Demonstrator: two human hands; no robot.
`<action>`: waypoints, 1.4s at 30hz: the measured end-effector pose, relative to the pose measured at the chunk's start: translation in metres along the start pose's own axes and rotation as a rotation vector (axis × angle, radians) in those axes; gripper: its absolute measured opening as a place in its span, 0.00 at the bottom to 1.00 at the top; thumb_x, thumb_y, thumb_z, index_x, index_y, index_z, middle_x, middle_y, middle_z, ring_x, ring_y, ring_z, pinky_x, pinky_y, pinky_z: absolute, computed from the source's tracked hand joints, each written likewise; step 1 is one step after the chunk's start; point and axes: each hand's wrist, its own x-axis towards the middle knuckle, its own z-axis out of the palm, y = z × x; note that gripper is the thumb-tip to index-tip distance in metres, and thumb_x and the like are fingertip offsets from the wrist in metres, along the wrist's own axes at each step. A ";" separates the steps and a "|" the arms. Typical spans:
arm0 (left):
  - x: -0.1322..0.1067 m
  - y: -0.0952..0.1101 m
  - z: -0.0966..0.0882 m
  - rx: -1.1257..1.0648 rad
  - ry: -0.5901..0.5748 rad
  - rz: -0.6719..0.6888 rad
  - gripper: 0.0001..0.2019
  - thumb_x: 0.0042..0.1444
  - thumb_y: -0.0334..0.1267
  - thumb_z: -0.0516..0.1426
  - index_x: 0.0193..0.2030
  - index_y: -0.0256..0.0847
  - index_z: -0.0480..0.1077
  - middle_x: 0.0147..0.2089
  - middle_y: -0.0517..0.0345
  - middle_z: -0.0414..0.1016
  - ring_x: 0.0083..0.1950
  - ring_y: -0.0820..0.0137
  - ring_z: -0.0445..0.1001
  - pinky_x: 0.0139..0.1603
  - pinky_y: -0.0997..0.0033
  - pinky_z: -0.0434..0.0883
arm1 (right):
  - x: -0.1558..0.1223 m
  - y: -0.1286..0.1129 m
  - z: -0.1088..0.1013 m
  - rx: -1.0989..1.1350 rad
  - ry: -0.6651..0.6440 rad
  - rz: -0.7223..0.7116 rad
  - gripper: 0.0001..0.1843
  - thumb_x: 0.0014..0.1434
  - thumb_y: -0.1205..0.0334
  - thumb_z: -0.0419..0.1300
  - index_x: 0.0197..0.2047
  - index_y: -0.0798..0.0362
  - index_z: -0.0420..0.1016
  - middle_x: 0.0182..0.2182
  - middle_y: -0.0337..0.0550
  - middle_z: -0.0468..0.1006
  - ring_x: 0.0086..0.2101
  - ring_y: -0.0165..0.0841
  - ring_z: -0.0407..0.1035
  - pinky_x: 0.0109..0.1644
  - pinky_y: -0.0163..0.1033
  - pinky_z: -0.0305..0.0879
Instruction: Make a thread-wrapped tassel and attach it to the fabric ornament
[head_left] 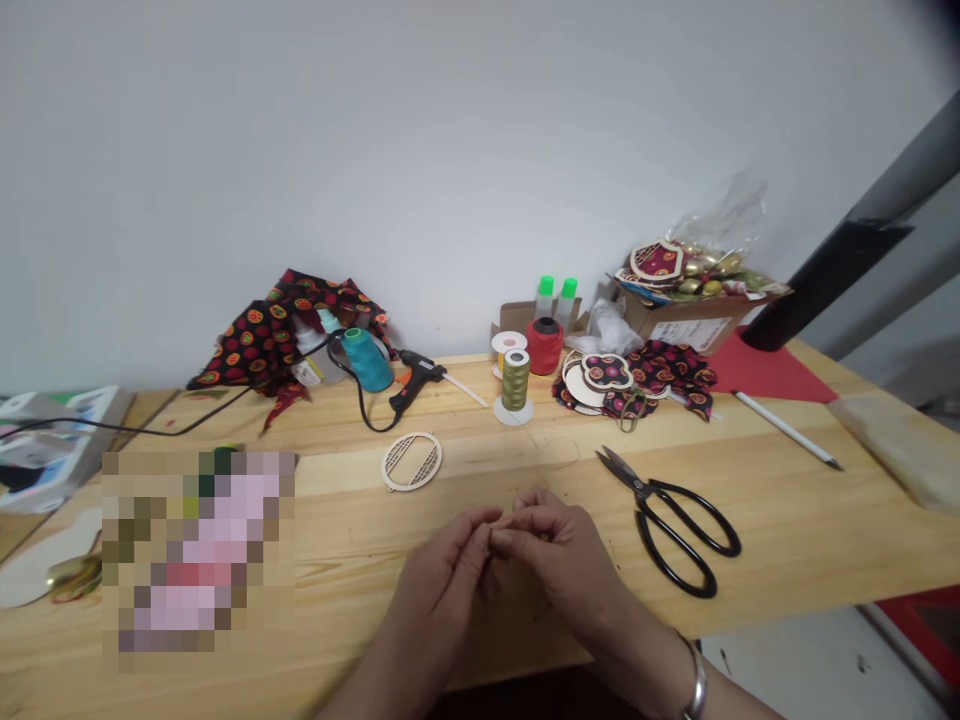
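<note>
Close together over the front of the wooden table, my left hand point(454, 565) and my right hand point(570, 560) meet at the fingertips. Both are closed in a pinch; what lies between the fingers is too small to make out. Beyond them rests an oval wooden lattice piece point(412, 461). A spool of olive thread point(515, 382) stands behind my hands, with a thin strand on the table near it. To the right of my right hand lie black-handled scissors point(660, 515), their blades slightly apart.
A glue gun point(417, 385) and a teal thread cone point(366, 360) sit at the back, beside patterned dark cloth point(262, 335). Further right are a red thread spool point(545, 346), fabric-covered pieces point(607, 373), a cardboard box point(690, 320) and a white pen point(784, 428). A pixelated patch covers the left.
</note>
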 end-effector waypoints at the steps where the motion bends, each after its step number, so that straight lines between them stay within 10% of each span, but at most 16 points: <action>1: 0.000 0.000 0.000 -0.053 -0.016 -0.013 0.15 0.58 0.43 0.51 0.45 0.40 0.74 0.24 0.61 0.71 0.30 0.69 0.69 0.33 0.72 0.66 | 0.001 0.000 0.000 -0.011 0.004 0.007 0.09 0.44 0.66 0.63 0.14 0.53 0.75 0.22 0.37 0.66 0.32 0.32 0.64 0.39 0.36 0.58; 10: 0.002 -0.013 0.006 -0.552 -0.100 -0.261 0.13 0.51 0.41 0.59 0.42 0.39 0.76 0.24 0.64 0.63 0.22 0.80 0.55 0.21 0.81 0.53 | 0.001 0.002 0.000 0.013 -0.059 0.009 0.11 0.48 0.64 0.60 0.17 0.53 0.77 0.21 0.39 0.71 0.32 0.33 0.65 0.40 0.37 0.59; 24: 0.003 -0.015 0.009 -0.431 -0.052 -0.263 0.13 0.48 0.44 0.60 0.24 0.35 0.71 0.16 0.69 0.56 0.16 0.82 0.50 0.16 0.80 0.47 | 0.005 0.003 -0.005 -0.075 -0.031 -0.010 0.09 0.50 0.60 0.61 0.29 0.55 0.81 0.26 0.43 0.78 0.32 0.34 0.71 0.37 0.36 0.65; 33: 0.005 -0.007 0.007 -0.457 0.092 -0.347 0.16 0.41 0.47 0.64 0.28 0.33 0.75 0.14 0.70 0.53 0.15 0.84 0.46 0.16 0.80 0.41 | -0.021 0.006 -0.117 -1.292 0.317 -0.263 0.19 0.57 0.59 0.50 0.46 0.58 0.73 0.38 0.56 0.76 0.40 0.47 0.69 0.44 0.50 0.66; 42: 0.003 -0.002 0.010 -0.477 0.123 -0.348 0.16 0.39 0.46 0.65 0.27 0.32 0.75 0.14 0.71 0.51 0.14 0.84 0.45 0.16 0.79 0.41 | -0.030 0.020 -0.154 -1.351 0.146 -0.079 0.20 0.50 0.64 0.53 0.48 0.58 0.70 0.41 0.55 0.74 0.39 0.44 0.71 0.44 0.47 0.67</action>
